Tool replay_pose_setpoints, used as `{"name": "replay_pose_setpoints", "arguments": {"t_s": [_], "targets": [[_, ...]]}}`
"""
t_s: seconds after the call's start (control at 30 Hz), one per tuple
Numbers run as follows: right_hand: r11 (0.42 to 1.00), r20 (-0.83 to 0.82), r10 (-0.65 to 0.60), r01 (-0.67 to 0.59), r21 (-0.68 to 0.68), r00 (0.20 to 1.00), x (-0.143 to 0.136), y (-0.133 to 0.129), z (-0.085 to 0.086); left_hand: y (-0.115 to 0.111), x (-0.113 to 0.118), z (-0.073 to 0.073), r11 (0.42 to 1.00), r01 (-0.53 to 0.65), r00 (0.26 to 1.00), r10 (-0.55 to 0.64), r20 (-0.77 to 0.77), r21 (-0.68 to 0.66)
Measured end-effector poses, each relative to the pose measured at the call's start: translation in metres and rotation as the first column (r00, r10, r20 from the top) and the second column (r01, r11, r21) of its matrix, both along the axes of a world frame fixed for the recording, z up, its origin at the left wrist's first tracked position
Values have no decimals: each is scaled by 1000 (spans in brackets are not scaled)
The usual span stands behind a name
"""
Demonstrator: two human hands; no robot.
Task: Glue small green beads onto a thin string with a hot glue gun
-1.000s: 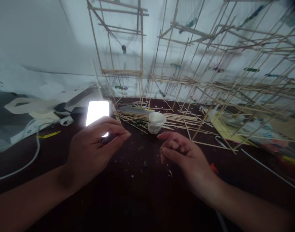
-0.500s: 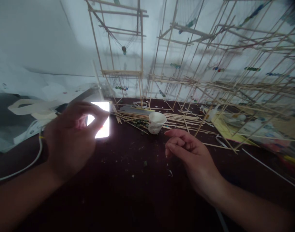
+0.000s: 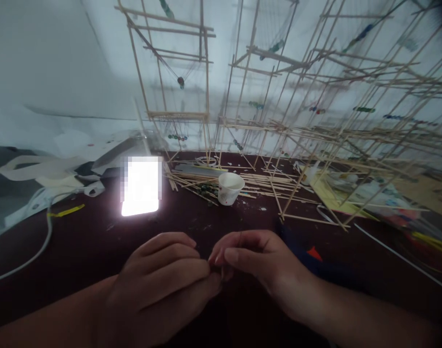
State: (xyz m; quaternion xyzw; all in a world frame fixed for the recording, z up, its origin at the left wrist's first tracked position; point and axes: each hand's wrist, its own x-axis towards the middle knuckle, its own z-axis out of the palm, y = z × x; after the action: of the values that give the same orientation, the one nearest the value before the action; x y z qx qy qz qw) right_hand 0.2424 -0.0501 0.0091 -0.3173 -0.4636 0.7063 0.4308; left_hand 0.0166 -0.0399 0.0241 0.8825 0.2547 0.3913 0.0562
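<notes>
Low over the dark table [image 3: 97, 241], my left hand [image 3: 170, 280] and my right hand [image 3: 260, 258] meet at the fingertips. Both are closed in a pinch. Something small and thin seems to be between them, but the fingers hide it and I cannot make it out. Just beyond the hands stands a white paper cup [image 3: 228, 193], upright. A dark blue object with an orange-red part [image 3: 314, 253] lies partly hidden behind my right wrist.
Thin wooden sticks [image 3: 278, 183] and dark green marbles [image 3: 208, 187] lie around the cup. A bright, pixelated screen [image 3: 141, 186] stands at left. Stick frames [image 3: 179, 115] with hanging marbles rise behind. A white cable [image 3: 49, 232] and yellow paper [image 3: 333, 195] lie at the sides.
My left hand has come down and right, away from the screen. My right hand has moved down and left, and their fingertips now meet. The blue object has come into sight.
</notes>
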Motion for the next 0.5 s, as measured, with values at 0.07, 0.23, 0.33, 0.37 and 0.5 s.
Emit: {"name": "replay_pose_setpoints", "arguments": {"t_s": [0.07,0.23,0.33,0.37,0.5], "targets": [[997,5,-55,55,46,998,0,0,0,3,4,2,975,105,993,-91,-75,195],[994,41,-71,68,85,997,1,3,1,15,-1,-2,949,142,984,-107,-140,280],[992,114,-73,61,108,991,1,5,2,18,-2,-7,991,38,999,-35,-29,125],[993,131,-55,41,107,990,0,6,2,17,0,-8,999,-17,999,15,50,38],[995,162,86,-92,26,983,-1,5,3,14,17,-13,913,-7,930,156,332,-409]]}}
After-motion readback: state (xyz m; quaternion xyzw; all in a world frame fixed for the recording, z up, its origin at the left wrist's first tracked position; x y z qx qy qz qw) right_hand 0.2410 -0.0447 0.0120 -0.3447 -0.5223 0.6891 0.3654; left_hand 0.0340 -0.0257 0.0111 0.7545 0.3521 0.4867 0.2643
